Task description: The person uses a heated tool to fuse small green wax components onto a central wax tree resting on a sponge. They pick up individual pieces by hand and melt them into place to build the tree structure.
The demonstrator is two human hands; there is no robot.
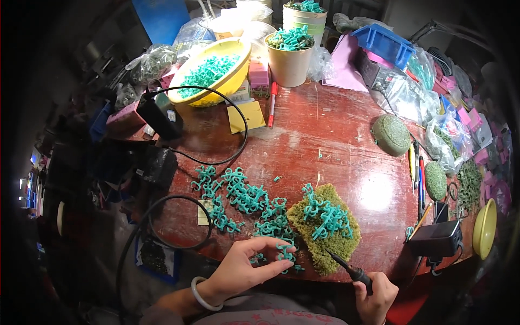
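Observation:
Between the thumb and forefinger of my left hand (238, 270) is a small teal curled piece (285, 251), held low over the table's near edge. My right hand (377, 297) is closed around a black pen-shaped tool (357, 275) with a thin dark tip. That tip points at the lower part of a yellow-green sponge (327, 262), close to or touching it. Several teal pieces lie heaped on the sponge's upper part (327, 219). Left of it, a loose pile of similar teal pieces (244, 192) spreads across the red table, partly behind my left hand.
A yellow basin (238, 57) and a white bucket (291, 67) hold more teal pieces at the back. A black cable (246, 130) loops over the left side. Pens (422, 187), a round green block (391, 135) and a black box (436, 238) stand at right.

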